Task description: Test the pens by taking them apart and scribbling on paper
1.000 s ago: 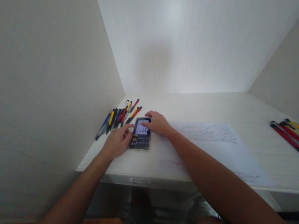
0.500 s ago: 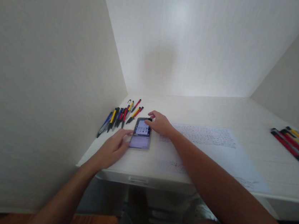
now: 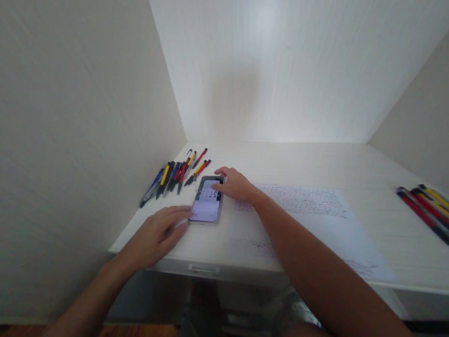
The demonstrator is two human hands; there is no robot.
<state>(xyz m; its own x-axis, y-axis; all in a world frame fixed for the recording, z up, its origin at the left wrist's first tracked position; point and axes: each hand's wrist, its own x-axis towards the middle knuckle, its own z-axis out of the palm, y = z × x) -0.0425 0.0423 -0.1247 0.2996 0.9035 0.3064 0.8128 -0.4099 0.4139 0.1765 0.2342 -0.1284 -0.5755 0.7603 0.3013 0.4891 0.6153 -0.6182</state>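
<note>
A smartphone [image 3: 205,210] with a lit screen lies flat on the desk in front of me. My left hand [image 3: 160,235] rests at its lower left, fingers stretched out and thumb apart, the fingertips at the phone's edge. From the right, my right hand [image 3: 235,185] reaches over the phone's upper part. Its thumb is above or on the screen, while the index finger arches past the top edge, with a gap between them. Left of the phone, several pens [image 3: 174,177] in blue, yellow, black and red lie in a loose group.
Handwritten paper [image 3: 307,229] lies under and beside my right forearm. More red, yellow and black pens [image 3: 432,218] are at the far right. White panels enclose the desk [image 3: 281,167] at the left, back and right. A drawer handle [image 3: 203,270] shows below the front edge.
My left hand has drawn back a little toward me and down along the phone's left side. The right hand stays over the phone's top. The whole view has shifted slightly.
</note>
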